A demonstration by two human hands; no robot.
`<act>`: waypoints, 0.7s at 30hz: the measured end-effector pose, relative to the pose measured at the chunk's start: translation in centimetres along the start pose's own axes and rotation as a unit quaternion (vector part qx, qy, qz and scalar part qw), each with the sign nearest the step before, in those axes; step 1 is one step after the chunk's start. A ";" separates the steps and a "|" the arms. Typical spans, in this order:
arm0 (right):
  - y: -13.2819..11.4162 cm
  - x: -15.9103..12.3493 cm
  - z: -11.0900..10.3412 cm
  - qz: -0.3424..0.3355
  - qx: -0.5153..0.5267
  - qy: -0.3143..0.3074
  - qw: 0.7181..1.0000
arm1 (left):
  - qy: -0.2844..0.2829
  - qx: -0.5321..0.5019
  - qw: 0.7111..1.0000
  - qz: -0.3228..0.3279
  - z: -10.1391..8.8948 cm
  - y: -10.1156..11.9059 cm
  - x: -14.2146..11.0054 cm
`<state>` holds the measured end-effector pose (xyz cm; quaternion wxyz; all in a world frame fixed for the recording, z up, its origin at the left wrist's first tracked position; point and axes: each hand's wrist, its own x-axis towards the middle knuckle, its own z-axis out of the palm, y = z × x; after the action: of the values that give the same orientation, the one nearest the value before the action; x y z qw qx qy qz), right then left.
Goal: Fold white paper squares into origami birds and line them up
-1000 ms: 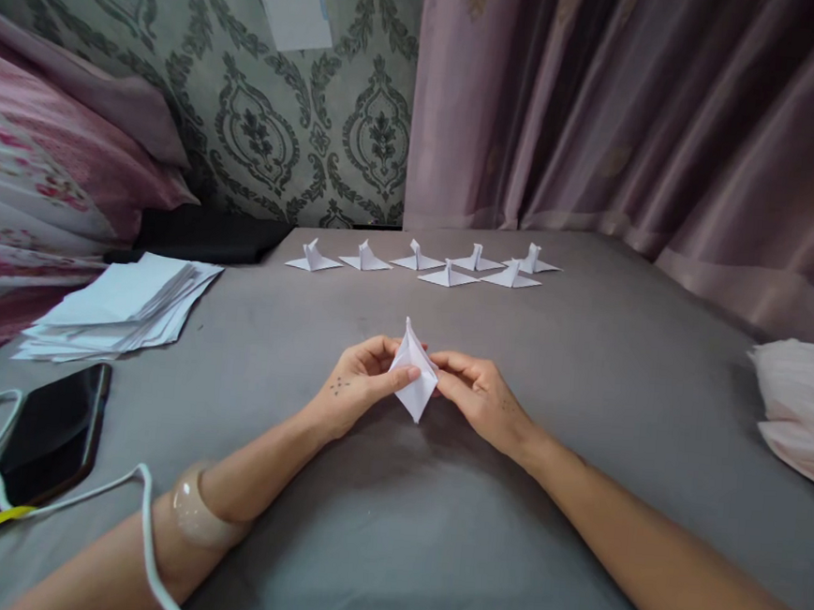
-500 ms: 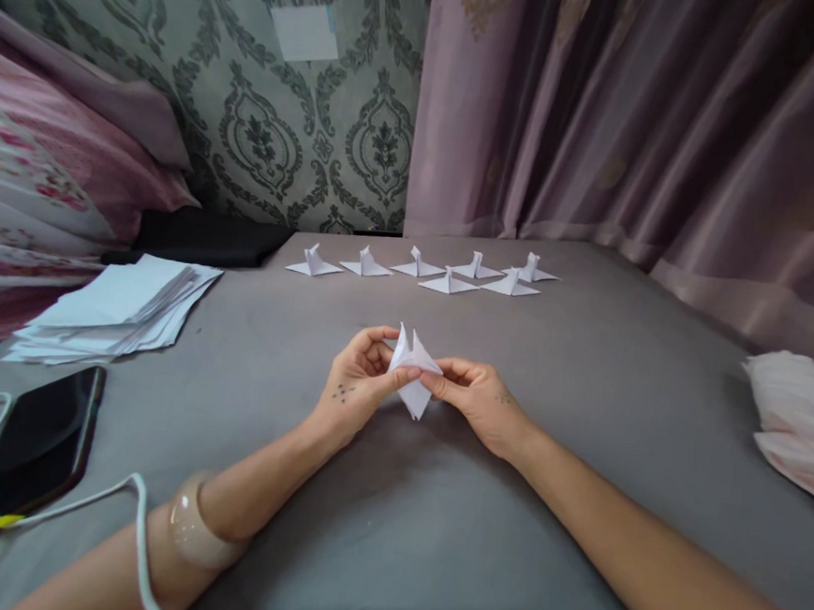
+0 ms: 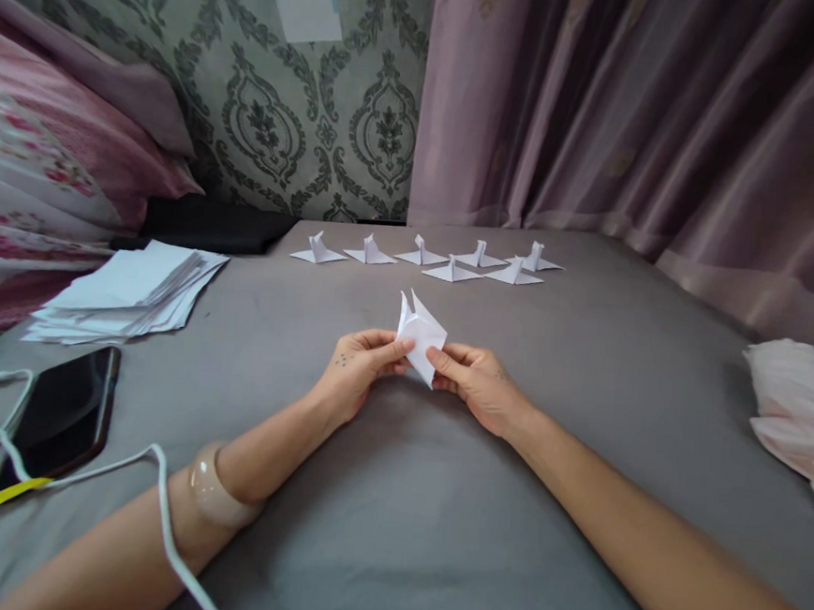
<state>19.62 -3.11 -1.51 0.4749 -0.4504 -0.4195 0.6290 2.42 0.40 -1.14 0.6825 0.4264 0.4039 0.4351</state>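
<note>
Left hand [image 3: 354,369]: thumb and fingers pinch one side of a part-folded origami piece [image 3: 427,333]. Right hand [image 3: 482,383]: same grip, opposite side. Piece sits between the hands, two points upward, above grey cloth [image 3: 586,357]. Beyond: seven white origami birds [image 3: 452,272], wings spread. Left: loose paper stack [image 3: 119,287]; nearer, smartphone [image 3: 67,405]. White cable [image 3: 180,550] crosses left forearm near bangle [image 3: 219,495].

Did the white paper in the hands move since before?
Yes, the held paper moved up the picture, closer to the standing folded papers.
</note>
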 end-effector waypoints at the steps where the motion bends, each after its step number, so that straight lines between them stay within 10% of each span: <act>1: 0.0 0.0 0.1 0.006 0.000 -0.010 1.000 | 0.000 -0.011 1.000 -0.001 0.0 0.0 0.0; 21: -0.3 0.0 0.8 0.025 -0.039 0.060 0.997 | -0.004 -0.049 0.999 -0.020 -0.1 0.1 0.0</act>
<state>18.93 -3.09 -1.04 0.4655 -0.5159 -0.4034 0.5954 2.28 0.50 -1.06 0.7128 0.3860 0.3872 0.4392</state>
